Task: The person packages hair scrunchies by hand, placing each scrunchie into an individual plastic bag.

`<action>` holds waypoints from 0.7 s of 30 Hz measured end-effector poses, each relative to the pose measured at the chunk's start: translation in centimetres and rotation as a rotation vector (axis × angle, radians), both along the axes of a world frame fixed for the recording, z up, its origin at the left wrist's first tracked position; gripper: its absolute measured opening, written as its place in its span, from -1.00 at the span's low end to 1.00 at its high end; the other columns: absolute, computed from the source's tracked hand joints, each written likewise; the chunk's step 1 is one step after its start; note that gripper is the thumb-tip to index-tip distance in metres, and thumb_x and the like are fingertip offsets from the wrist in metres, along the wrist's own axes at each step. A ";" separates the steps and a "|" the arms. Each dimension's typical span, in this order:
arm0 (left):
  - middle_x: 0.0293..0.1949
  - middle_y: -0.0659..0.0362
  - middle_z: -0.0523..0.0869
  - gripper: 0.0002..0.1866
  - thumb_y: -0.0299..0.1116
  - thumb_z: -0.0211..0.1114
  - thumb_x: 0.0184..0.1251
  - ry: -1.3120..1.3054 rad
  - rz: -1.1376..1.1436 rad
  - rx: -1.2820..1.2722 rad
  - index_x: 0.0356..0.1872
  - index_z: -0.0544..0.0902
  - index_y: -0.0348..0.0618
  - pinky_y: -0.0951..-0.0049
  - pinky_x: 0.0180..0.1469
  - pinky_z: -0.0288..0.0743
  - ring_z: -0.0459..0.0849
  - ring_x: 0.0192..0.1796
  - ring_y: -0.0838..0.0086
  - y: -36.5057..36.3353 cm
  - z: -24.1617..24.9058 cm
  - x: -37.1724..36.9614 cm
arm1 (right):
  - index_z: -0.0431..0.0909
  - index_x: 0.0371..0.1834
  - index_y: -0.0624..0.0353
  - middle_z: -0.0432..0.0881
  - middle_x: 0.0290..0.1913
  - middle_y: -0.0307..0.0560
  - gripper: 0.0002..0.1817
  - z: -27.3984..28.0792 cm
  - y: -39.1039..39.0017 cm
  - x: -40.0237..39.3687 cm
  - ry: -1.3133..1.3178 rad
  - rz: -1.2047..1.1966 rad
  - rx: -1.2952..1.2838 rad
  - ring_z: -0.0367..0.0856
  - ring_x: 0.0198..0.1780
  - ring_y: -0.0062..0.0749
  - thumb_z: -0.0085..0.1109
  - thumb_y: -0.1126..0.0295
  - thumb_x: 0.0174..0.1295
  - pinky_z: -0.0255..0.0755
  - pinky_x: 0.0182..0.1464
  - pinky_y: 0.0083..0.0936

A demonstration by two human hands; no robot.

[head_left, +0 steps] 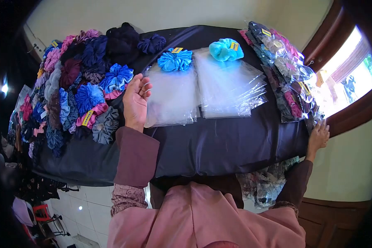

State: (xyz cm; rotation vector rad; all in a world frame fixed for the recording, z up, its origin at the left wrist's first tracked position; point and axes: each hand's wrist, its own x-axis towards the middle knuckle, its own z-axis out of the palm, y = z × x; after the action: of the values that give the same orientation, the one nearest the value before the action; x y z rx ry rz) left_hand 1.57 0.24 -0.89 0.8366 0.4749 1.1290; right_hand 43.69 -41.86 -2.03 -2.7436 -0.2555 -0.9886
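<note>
My left hand (136,99) is raised palm up beside the left stack of clear plastic bags (171,97), its fingers curled with nothing visible in them. A blue satin scrunchie (175,60) with a yellow label lies at the top of that stack. On the right stack of clear bags (223,89) sits a fluffy turquoise scrunchie (226,50), also labelled. Over at the table's right edge, my right hand (319,135) touches the lower end of the pile of bagged scrunchies (291,68); whether its fingers grip anything is hard to make out.
A large heap of loose scrunchies (87,97) covers the left of the black-covered table (235,144). More filled plastic bags (264,184) are below the front edge. A window (351,74) with a wooden frame is at right. A red stool (41,213) stands at lower left.
</note>
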 end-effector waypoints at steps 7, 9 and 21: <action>-0.24 0.25 0.67 -0.78 -0.33 0.23 0.26 0.251 0.327 0.013 -0.12 0.61 -0.18 0.66 -0.24 0.39 0.58 -0.28 0.62 0.9 -1.2 0.1 | 0.64 -0.06 0.06 0.59 0.05 0.02 -0.74 6.3 12.2 -8.5 -0.263 0.711 0.175 0.48 0.11 -0.05 0.17 0.35 0.18 0.29 0.17 -0.24; -0.24 0.27 0.66 -0.80 -0.39 0.25 0.25 0.338 0.426 0.100 -0.14 0.62 -0.20 0.62 -0.17 0.36 0.55 -0.20 0.63 0.6 -1.6 0.8 | 0.63 -0.09 0.07 0.60 0.00 0.00 -0.74 7.2 17.2 -12.2 -0.181 1.019 0.245 0.50 0.08 -0.06 0.23 0.38 0.12 0.30 0.16 -0.24; -0.09 0.03 0.61 -0.68 -0.17 0.01 0.40 0.674 0.558 0.333 -0.07 0.60 -0.15 0.34 0.05 0.38 0.54 -0.02 0.24 1.0 -4.7 1.6 | 0.64 -0.07 -0.10 0.54 0.04 -0.08 -0.59 1.0 37.3 -24.2 0.316 1.705 -0.358 0.40 0.10 -0.10 0.24 0.02 0.02 0.20 0.13 -0.13</action>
State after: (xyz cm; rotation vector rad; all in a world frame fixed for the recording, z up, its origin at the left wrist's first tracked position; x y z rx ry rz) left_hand 3.17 1.21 -5.62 1.4426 1.1516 1.4451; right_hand 19.48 -4.59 -0.98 -1.6592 -2.2192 0.0265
